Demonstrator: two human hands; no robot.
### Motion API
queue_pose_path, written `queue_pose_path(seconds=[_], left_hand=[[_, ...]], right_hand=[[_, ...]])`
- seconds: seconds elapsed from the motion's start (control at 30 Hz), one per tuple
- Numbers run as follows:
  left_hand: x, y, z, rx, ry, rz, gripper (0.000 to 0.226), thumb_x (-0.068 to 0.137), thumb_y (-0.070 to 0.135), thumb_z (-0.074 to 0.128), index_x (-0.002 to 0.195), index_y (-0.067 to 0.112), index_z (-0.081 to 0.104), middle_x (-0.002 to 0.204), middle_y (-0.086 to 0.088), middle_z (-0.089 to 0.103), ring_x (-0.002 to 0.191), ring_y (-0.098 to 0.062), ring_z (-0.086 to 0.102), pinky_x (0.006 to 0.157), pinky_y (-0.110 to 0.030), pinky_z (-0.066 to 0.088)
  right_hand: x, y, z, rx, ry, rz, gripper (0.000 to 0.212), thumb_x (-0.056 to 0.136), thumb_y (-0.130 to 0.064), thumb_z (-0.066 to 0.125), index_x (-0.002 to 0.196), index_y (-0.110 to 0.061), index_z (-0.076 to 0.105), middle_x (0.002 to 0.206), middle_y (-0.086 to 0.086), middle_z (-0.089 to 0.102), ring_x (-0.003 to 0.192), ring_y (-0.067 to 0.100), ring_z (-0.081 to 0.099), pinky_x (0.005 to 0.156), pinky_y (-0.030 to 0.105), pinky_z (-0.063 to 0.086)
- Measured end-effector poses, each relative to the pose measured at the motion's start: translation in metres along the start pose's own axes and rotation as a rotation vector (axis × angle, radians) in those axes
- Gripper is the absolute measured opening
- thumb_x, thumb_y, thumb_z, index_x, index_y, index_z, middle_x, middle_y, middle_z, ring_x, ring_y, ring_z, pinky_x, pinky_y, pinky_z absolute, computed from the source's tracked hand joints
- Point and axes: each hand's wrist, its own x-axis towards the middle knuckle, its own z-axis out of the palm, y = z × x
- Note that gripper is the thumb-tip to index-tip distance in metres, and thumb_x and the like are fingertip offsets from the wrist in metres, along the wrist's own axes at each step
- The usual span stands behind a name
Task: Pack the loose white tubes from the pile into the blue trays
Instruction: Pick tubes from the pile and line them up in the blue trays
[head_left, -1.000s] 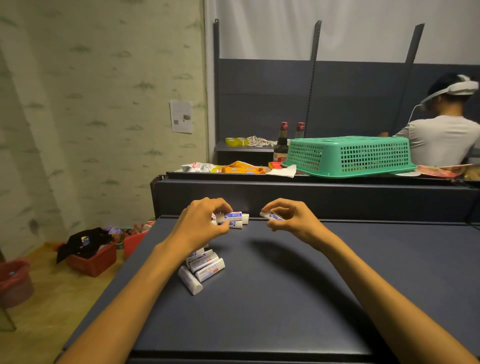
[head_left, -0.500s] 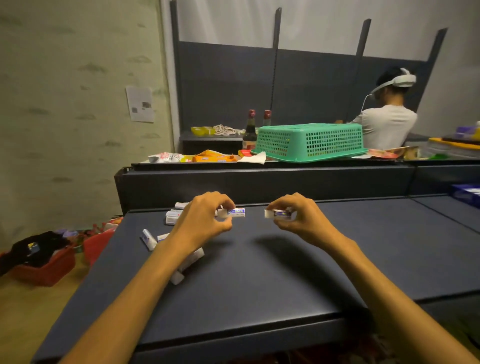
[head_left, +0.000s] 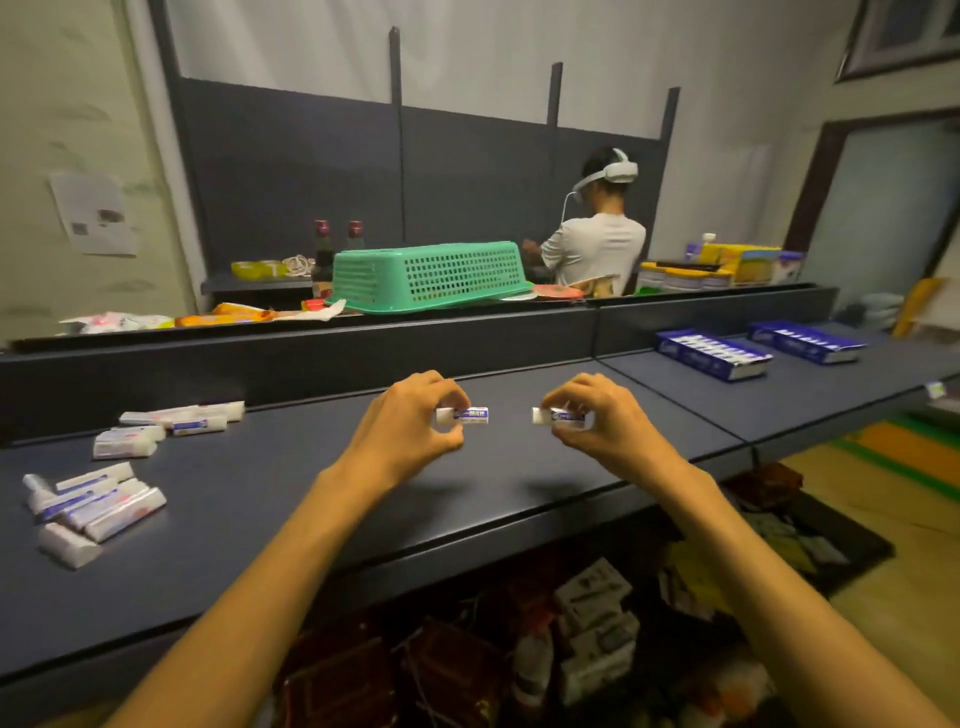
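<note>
Right now my left hand (head_left: 410, 423) pinches a small white tube with blue lettering (head_left: 464, 415) between thumb and curled fingertips, held level above the dark grey flat-topped counter (head_left: 291, 499). My right hand (head_left: 602, 423) does the same with a second small white tube with a blue label (head_left: 556, 415), its white cap end pointing toward the left hand. The two tubes lie nearly in line with each other, apart, near the middle of my view.

Over at 9 o'clock, the pile of loose white tubes (head_left: 96, 506) lies on the counter near its front edge, several side by side and one across the lower end. A second cluster of white tubes (head_left: 171, 423) sits farther back at about 10 o'clock, close to the raised dark back ledge (head_left: 311, 353) of the counter.

At 2 o'clock, well apart from my hands, two long blue cardboard trays stand on the neighbouring counter section: the nearer blue tray (head_left: 711, 353) shows a row of white tubes packed inside, and the farther blue tray (head_left: 808, 340) lies just beyond it (its contents are too blurred to tell).

Beyond the ledge at 12 o'clock an upturned green plastic mesh basket (head_left: 428, 275) rests among snack packets, with two dark glass bottles with red caps (head_left: 335, 249) just to its left. Another person in a white shirt (head_left: 595, 249), wearing a white headset, stands with their back to me.
</note>
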Motion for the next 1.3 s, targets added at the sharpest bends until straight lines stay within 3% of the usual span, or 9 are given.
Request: queue_pose_path(seconds=[0.2, 0.37, 0.5, 0.57, 0.7, 0.93, 1.07, 1.3], left_hand=[[0.035, 0.104, 0.074, -0.048, -0.014, 0.055, 0.022, 0.068, 0.027, 0.063, 0.089, 0.024, 0.068, 0.090, 0.007, 0.063, 0.079, -0.019, 0.059, 0.067, -0.041, 0.053], [0.069, 0.175, 0.131, -0.074, -0.054, 0.088, 0.019, 0.072, 0.020, 0.073, 0.091, 0.023, 0.068, 0.091, 0.006, 0.062, 0.078, -0.017, 0.058, 0.068, -0.041, 0.053], [0.105, 0.227, 0.176, -0.094, -0.086, 0.138, 0.020, 0.076, 0.020, 0.074, 0.095, 0.020, 0.069, 0.096, 0.003, 0.063, 0.082, -0.017, 0.058, 0.072, -0.039, 0.054], [0.123, 0.246, 0.202, -0.101, -0.112, 0.167, 0.021, 0.077, 0.022, 0.075, 0.097, 0.020, 0.069, 0.098, 0.003, 0.063, 0.085, -0.016, 0.058, 0.072, -0.036, 0.054], [0.161, 0.273, 0.256, -0.123, -0.138, 0.199, 0.023, 0.078, 0.024, 0.075, 0.099, 0.020, 0.068, 0.100, 0.003, 0.063, 0.087, -0.015, 0.059, 0.073, -0.035, 0.054], [0.242, 0.305, 0.346, -0.162, -0.129, 0.207, 0.024, 0.078, 0.025, 0.076, 0.100, 0.021, 0.067, 0.103, 0.003, 0.064, 0.091, -0.014, 0.058, 0.076, -0.035, 0.056], [0.293, 0.314, 0.390, -0.167, -0.098, 0.202, 0.023, 0.076, 0.024, 0.076, 0.098, 0.022, 0.067, 0.099, 0.004, 0.064, 0.087, -0.015, 0.059, 0.072, -0.042, 0.055], [0.367, 0.342, 0.455, -0.136, -0.113, 0.201, 0.023, 0.076, 0.026, 0.075, 0.098, 0.026, 0.067, 0.099, 0.008, 0.062, 0.088, -0.013, 0.058, 0.071, -0.039, 0.054]], right_hand=[[-0.074, 0.078, -0.087, -0.039, 0.026, 0.085, 0.028, 0.079, -0.009, 0.077, 0.104, -0.017, 0.068, 0.100, -0.001, 0.059, 0.089, 0.016, 0.055, 0.076, 0.030, 0.050], [-0.132, 0.146, -0.149, -0.120, 0.032, 0.165, 0.025, 0.080, -0.013, 0.076, 0.103, -0.021, 0.068, 0.099, -0.006, 0.057, 0.091, 0.013, 0.053, 0.073, 0.020, 0.043], [-0.162, 0.198, -0.192, -0.174, 0.078, 0.241, 0.024, 0.082, -0.010, 0.074, 0.103, -0.018, 0.069, 0.100, -0.002, 0.060, 0.093, 0.016, 0.053, 0.075, 0.030, 0.049], [-0.174, 0.224, -0.204, -0.182, 0.093, 0.272, 0.023, 0.082, -0.010, 0.074, 0.104, -0.017, 0.069, 0.101, -0.001, 0.061, 0.092, 0.016, 0.053, 0.074, 0.024, 0.046], [-0.188, 0.279, -0.222, -0.205, 0.080, 0.321, 0.024, 0.082, -0.009, 0.073, 0.105, -0.016, 0.069, 0.103, -0.001, 0.060, 0.093, 0.012, 0.050, 0.072, 0.011, 0.035], [-0.175, 0.387, -0.259, -0.232, 0.063, 0.357, 0.025, 0.082, -0.012, 0.073, 0.105, -0.020, 0.068, 0.102, -0.005, 0.059, 0.094, 0.012, 0.052, 0.077, 0.022, 0.046], [-0.156, 0.450, -0.282, -0.257, 0.066, 0.368, 0.024, 0.083, -0.013, 0.072, 0.105, -0.023, 0.067, 0.102, -0.009, 0.056, 0.095, 0.007, 0.048, 0.075, 0.014, 0.037], [-0.135, 0.547, -0.302, -0.224, 0.045, 0.392, 0.026, 0.085, -0.016, 0.071, 0.110, -0.023, 0.066, 0.108, -0.006, 0.056, 0.100, 0.009, 0.048, 0.078, 0.014, 0.039]])
